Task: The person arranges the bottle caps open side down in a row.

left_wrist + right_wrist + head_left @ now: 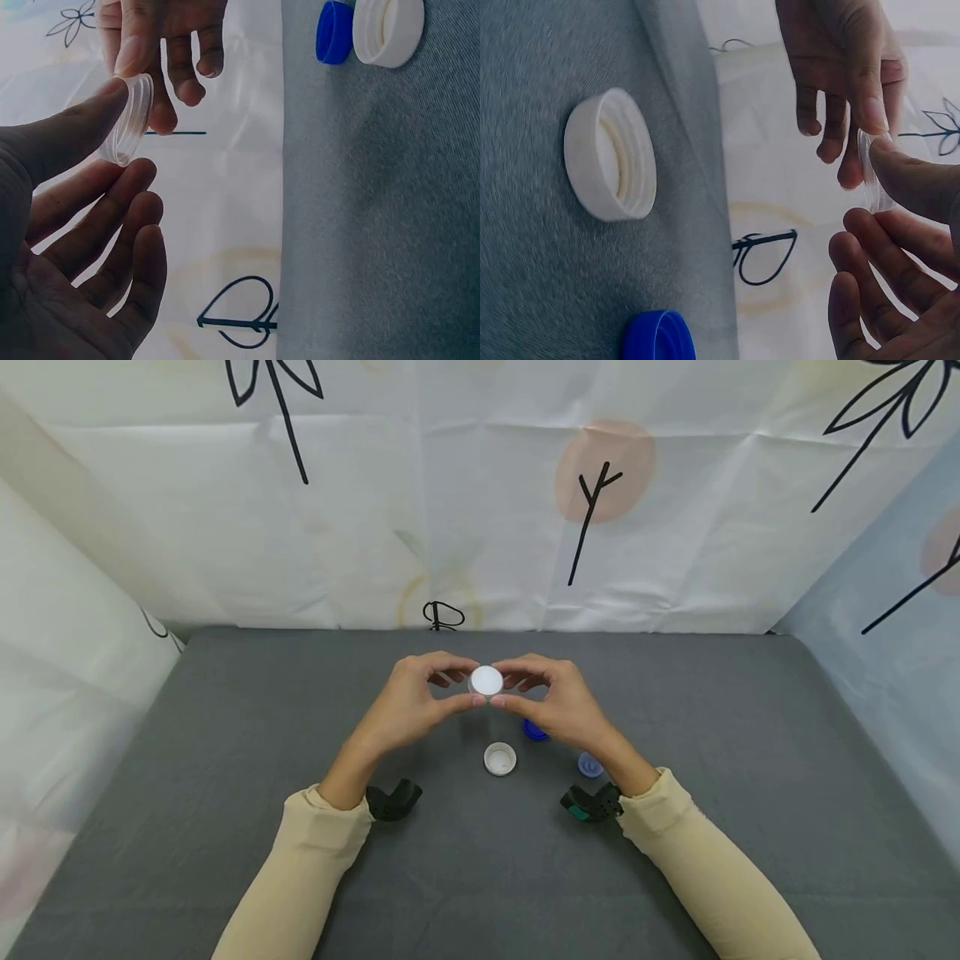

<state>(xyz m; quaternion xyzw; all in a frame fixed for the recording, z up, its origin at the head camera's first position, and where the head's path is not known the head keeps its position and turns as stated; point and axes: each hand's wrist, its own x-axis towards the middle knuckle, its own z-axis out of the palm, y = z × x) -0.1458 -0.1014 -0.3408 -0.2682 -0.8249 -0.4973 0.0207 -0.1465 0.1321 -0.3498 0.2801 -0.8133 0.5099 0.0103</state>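
Both hands hold a clear, ridged plastic cap with a white face above the grey table. My left hand pinches its left edge between thumb and fingertips, while my right hand pinches the right edge the same way. In the left wrist view the cap is seen edge-on, its rim translucent. The remaining fingers of each hand are loosely bent. Below the hands a white cap lies with its hollow side up. A dark blue cap is partly hidden by my right hand.
Near my right wrist lies a light blue cap. A grey cloth covers the table. White fabric with plant drawings hangs behind it and at both sides. Dark devices are strapped at both wrists.
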